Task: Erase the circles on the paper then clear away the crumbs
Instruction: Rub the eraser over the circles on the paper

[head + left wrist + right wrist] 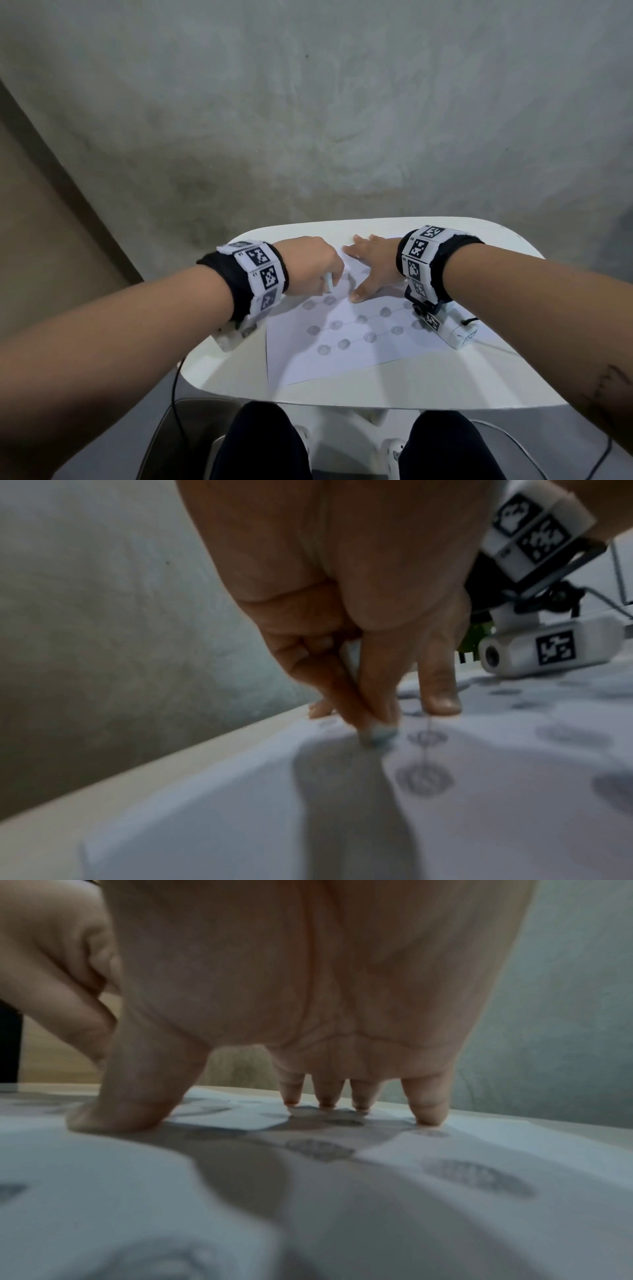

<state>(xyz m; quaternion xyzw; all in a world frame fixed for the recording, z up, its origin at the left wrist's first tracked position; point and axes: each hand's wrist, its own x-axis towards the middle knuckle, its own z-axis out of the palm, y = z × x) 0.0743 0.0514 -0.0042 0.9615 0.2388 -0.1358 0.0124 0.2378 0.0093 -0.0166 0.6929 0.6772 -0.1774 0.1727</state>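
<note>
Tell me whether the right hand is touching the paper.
Touching. The right wrist view shows the right hand spread, its fingertips and thumb planted on the paper, no gap beneath.

The left hand (pixel 310 263) is pinching a white eraser (pixel 329 283) over the paper (pixel 346 356) on the desk (pixel 445 387). The right hand (pixel 371 265) is pressing flat beside it, circles (pixel 356 329) lying nearer than both.
</note>
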